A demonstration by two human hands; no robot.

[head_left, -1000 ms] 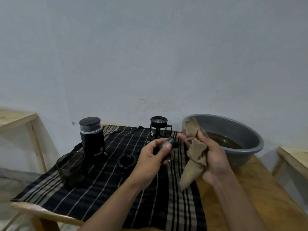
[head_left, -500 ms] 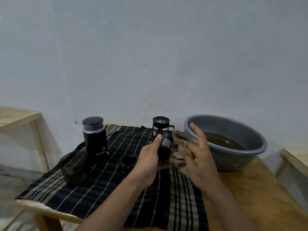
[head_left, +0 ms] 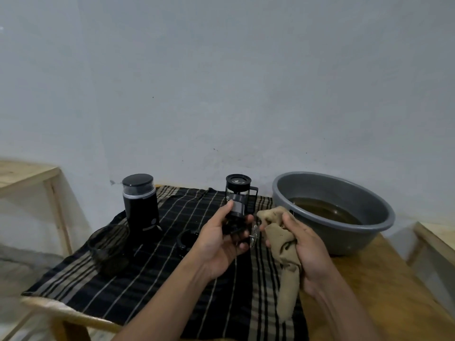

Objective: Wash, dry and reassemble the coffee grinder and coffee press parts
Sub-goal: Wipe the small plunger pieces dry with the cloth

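Observation:
My left hand (head_left: pixel 221 238) holds a small black and grey press part (head_left: pixel 237 210) above the striped cloth, with a thin metal disc (head_left: pixel 254 235) sticking out at its lower end. My right hand (head_left: pixel 299 244) grips a bunched tan drying cloth (head_left: pixel 283 252) just right of that part; the cloth's tail hangs down. Behind my left hand stands the glass coffee press (head_left: pixel 238 190) with its black lid on. The black coffee grinder (head_left: pixel 140 205) stands upright at the back left. A dark clear cup (head_left: pixel 108 244) and a small black ring part (head_left: pixel 187 241) lie on the cloth.
A grey basin (head_left: pixel 379 210) of brownish water sits at the right on the wooden table (head_left: pixel 384 299). The black striped cloth (head_left: pixel 152 281) covers the table's left half. Wooden benches (head_left: pixel 27 173) flank both sides; a pale wall is close behind.
My right hand has closed around the tan cloth and lowered it beside the part. My left hand has tilted the part upright, so the metal disc now shows.

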